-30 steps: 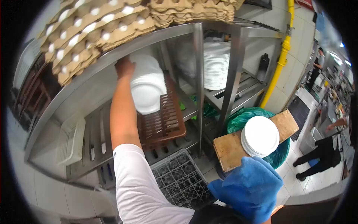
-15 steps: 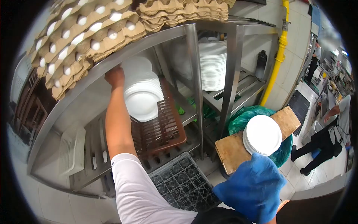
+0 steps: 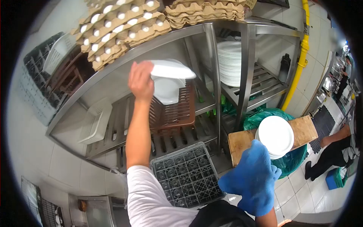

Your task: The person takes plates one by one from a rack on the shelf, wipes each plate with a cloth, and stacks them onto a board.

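Note:
My left hand (image 3: 141, 81) grips a white plate (image 3: 172, 70) by its near edge, tilted and raised over the brown plastic rack (image 3: 181, 118). More white plates (image 3: 166, 92) rest in that rack on the metal shelf below. A blue cloth (image 3: 251, 178) covers my right hand, whose fingers are hidden beneath it; only the wrist (image 3: 266, 218) shows. Just beyond the cloth, a stack of round white plates (image 3: 276, 137) stands on a wooden board (image 3: 302, 129).
Egg trays (image 3: 124, 32) sit on top of the metal shelving (image 3: 247, 75). A tall plate stack (image 3: 229, 64) stands on the right shelf. Below are a glass rack (image 3: 189, 176) and a green-lined bin (image 3: 291, 164). A white basket (image 3: 94, 123) is at left; another person (image 3: 332, 155) stands at right.
My left hand has come out from the back of the shelf, lifting a plate from the rack. The view has shifted, and the blue cloth stays close to the plate stack on the board.

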### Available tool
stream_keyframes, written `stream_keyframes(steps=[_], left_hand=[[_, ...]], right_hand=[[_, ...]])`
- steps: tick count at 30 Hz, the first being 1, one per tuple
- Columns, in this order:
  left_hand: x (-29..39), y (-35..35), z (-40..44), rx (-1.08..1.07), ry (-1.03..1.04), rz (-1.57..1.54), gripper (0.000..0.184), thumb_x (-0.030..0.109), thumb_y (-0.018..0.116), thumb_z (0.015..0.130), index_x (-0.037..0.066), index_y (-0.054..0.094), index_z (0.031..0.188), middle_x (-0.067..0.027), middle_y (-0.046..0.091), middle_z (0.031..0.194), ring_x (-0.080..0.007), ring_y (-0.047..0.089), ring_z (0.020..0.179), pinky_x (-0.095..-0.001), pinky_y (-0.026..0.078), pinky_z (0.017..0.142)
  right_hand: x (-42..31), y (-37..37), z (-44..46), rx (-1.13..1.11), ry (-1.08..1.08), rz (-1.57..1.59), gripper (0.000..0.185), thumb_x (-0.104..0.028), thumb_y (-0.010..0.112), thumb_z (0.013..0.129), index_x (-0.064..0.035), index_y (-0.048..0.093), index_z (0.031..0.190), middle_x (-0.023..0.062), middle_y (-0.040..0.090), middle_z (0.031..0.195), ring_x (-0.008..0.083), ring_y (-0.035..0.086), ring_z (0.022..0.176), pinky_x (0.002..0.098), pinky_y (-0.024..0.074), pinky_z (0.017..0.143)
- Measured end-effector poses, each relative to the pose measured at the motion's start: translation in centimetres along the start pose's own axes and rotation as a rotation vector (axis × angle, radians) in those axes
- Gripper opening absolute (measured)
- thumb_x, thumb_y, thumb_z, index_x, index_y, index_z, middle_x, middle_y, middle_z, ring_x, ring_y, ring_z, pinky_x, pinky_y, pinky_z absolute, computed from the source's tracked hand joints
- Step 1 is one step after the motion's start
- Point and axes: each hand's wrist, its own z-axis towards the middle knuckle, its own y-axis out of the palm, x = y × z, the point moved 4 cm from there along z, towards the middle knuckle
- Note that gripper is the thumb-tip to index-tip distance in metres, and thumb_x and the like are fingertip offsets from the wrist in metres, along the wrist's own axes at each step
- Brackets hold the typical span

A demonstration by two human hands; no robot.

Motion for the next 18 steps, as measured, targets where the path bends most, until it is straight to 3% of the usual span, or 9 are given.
stream_keyframes(steps=[2, 5, 7, 9, 11, 13, 15, 17, 18], left_hand=[[5.1, -4.1, 0.3, 0.008, -0.036, -0.106, 0.04, -0.014, 0.055, 0.064, 0.006, 0.073, 0.094, -0.0107, 0.074, 0.098, -0.0316, 0.07, 0.096, -0.0487, 0.054, 0.094], [12.4, -9.0, 0.1, -0.027, -0.297, -0.291, 0.042, -0.012, 0.05, 0.062, 0.001, 0.07, 0.097, -0.0134, 0.073, 0.094, -0.0331, 0.069, 0.09, -0.0401, 0.056, 0.084], [17.4, -11.3, -0.5, -0.164, -0.622, -0.458, 0.023, -0.013, 0.058, 0.082, 0.0, 0.069, 0.096, -0.0125, 0.072, 0.093, -0.0215, 0.069, 0.089, -0.0328, 0.054, 0.082], [21.8, -11.5, -3.6, -0.34, -0.966, -0.716, 0.009, 0.002, 0.073, 0.09, -0.001, 0.07, 0.098, -0.0078, 0.072, 0.093, -0.0137, 0.066, 0.086, -0.0293, 0.053, 0.079], [26.1, -11.8, -5.3, -0.623, -1.249, -0.857, 0.018, 0.01, 0.074, 0.092, -0.001, 0.068, 0.105, -0.0052, 0.071, 0.094, -0.0108, 0.066, 0.088, -0.0286, 0.054, 0.079], [28.1, -11.8, -8.0, -0.509, -1.491, -1.516, 0.039, 0.019, 0.082, 0.085, 0.0, 0.068, 0.116, -0.0095, 0.072, 0.108, -0.0129, 0.067, 0.098, -0.0311, 0.055, 0.085], [32.5, -13.0, -12.8, -0.559, -1.565, -1.445, 0.047, 0.021, 0.082, 0.085, 0.002, 0.064, 0.124, -0.0104, 0.069, 0.118, -0.0154, 0.064, 0.106, -0.0345, 0.052, 0.092], [40.1, -13.1, -20.6, -0.655, -1.68, -1.344, 0.063, 0.024, 0.081, 0.085, 0.005, 0.056, 0.14, -0.0121, 0.063, 0.136, -0.0205, 0.059, 0.123, -0.0411, 0.047, 0.105], [44.9, -12.9, -27.0, -0.866, -0.858, -0.836, 0.062, 0.027, 0.078, 0.088, 0.005, 0.055, 0.141, -0.0135, 0.064, 0.134, -0.0257, 0.06, 0.121, -0.0421, 0.049, 0.104]], right_hand=[[0.3, -0.3, -0.2, -0.006, -0.014, -0.011, 0.043, -0.033, 0.078, 0.075, -0.0039, 0.065, 0.103, 0.0129, 0.068, 0.112, 0.0354, 0.061, 0.098, 0.0427, 0.0453, 0.082], [0.6, -0.2, -0.6, -0.021, -0.03, -0.048, 0.042, -0.033, 0.078, 0.075, -0.0037, 0.065, 0.102, 0.013, 0.068, 0.112, 0.0355, 0.061, 0.098, 0.0426, 0.0454, 0.082], [0.8, -0.4, -1.2, -0.044, -0.036, -0.097, 0.042, -0.033, 0.078, 0.075, -0.0035, 0.065, 0.102, 0.0131, 0.068, 0.112, 0.0355, 0.061, 0.098, 0.0426, 0.0454, 0.081], [1.2, -0.9, -2.4, -0.077, -0.034, -0.154, 0.041, -0.032, 0.078, 0.075, -0.0033, 0.065, 0.101, 0.0131, 0.068, 0.112, 0.0355, 0.061, 0.098, 0.0426, 0.0455, 0.081], [1.9, -2.4, -3.7, -0.102, -0.051, -0.193, 0.041, -0.032, 0.078, 0.075, -0.0031, 0.065, 0.101, 0.0132, 0.068, 0.112, 0.0355, 0.061, 0.098, 0.0426, 0.0455, 0.08], [3.0, -4.9, -4.4, -0.108, -0.062, -0.005, 0.038, -0.03, 0.077, 0.075, -0.0031, 0.064, 0.099, 0.0136, 0.066, 0.107, 0.0358, 0.059, 0.098, 0.043, 0.0447, 0.081], [4.0, -7.1, -5.6, -0.14, -0.037, 0.368, 0.032, -0.025, 0.075, 0.075, -0.0031, 0.062, 0.094, 0.0144, 0.063, 0.098, 0.0363, 0.055, 0.098, 0.0438, 0.0431, 0.082], [4.6, -8.8, -6.8, 0.026, -0.127, 0.419, 0.031, -0.022, 0.074, 0.077, -0.002, 0.062, 0.097, 0.015, 0.059, 0.097, 0.0352, 0.054, 0.097, 0.0427, 0.0438, 0.081], [4.6, -11.2, -6.6, 0.024, -0.205, 0.337, 0.029, -0.018, 0.073, 0.078, -0.0003, 0.061, 0.098, 0.0159, 0.058, 0.098, 0.0349, 0.055, 0.097, 0.0415, 0.045, 0.08]])
